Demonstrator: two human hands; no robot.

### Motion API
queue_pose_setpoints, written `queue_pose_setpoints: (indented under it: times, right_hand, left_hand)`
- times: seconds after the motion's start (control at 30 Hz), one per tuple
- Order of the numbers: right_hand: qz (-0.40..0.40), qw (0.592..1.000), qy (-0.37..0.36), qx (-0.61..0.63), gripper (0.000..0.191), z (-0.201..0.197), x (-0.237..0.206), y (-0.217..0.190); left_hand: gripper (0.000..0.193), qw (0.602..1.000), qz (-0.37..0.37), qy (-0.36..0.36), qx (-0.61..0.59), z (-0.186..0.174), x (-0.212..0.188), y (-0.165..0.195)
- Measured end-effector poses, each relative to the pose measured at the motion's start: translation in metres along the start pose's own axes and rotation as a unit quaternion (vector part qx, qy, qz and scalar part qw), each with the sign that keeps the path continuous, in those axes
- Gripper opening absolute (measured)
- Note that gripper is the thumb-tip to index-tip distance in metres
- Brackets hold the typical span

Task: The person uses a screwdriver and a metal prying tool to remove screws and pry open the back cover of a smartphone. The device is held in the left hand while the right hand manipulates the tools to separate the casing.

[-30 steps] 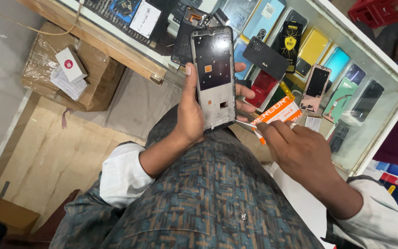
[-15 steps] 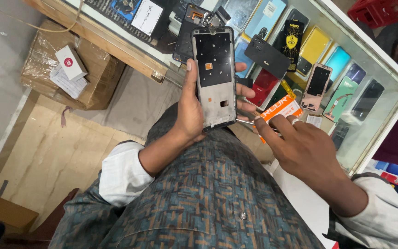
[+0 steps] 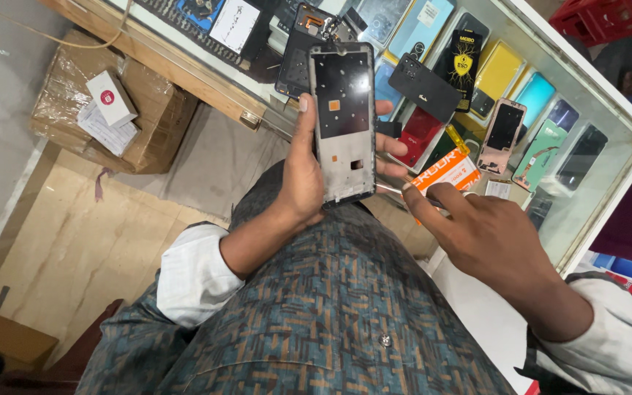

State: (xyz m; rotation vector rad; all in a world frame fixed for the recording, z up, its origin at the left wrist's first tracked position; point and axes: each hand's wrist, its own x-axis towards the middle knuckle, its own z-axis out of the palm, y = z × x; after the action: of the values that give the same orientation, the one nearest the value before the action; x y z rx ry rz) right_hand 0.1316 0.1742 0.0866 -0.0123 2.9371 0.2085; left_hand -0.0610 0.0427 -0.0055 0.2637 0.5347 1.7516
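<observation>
Left hand: the left hand point(image 3: 303, 175), centre of the frame, is closed around a phone frame point(image 3: 342, 121), thumb along its left edge and fingertips showing past its right edge.
Phone frame: held upright and slightly tilted at upper centre, its dark inner face towards the camera, with a small orange patch near the top and a silver band at the bottom.
Right hand: the right hand point(image 3: 488, 238), right of centre, pinches a thin metal tool point(image 3: 389, 189) whose tip reaches the lower right edge of the phone frame; the index finger lies extended along it.
Orange packet: an orange and white packet point(image 3: 448, 172) lies just behind the right fingertips.
Display counter: a glass counter point(image 3: 608, 157) crosses the upper right, holding coloured phone covers point(image 3: 495, 73).
Cardboard box: a wrapped brown box point(image 3: 140, 117) at upper left carries a small white box point(image 3: 111, 97).
Clothing: a patterned shirt point(image 3: 316, 322) with white cuffs fills the lower frame.
</observation>
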Motion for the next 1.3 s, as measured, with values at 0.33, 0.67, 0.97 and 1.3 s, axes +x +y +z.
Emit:
queue_pose_setpoints:
  times: [0.33, 0.67, 0.97, 1.3]
  right_hand:
    - [-0.047, 0.987, 0.131, -0.084, 0.041, -0.005, 0.011, 0.002]
    - [-0.089, 0.989, 0.090, -0.074, 0.037, -0.001, 0.011, 0.012]
    - [-0.066, 0.996, 0.016, -0.048, 0.042, 0.001, 0.015, 0.013]
    - [-0.098, 0.988, 0.108, -0.053, 0.037, -0.009, 0.011, 0.014]
  left_hand:
    - [0.099, 0.998, 0.008, 0.024, 0.049, 0.001, 0.001, -0.001]
    - [0.101, 0.999, -0.026, 0.042, 0.014, -0.004, 0.004, -0.006]
    - [0.101, 0.999, -0.040, 0.028, -0.022, -0.007, 0.005, -0.007]
    - [0.098, 0.996, -0.066, 0.021, -0.061, -0.005, 0.002, -0.015]
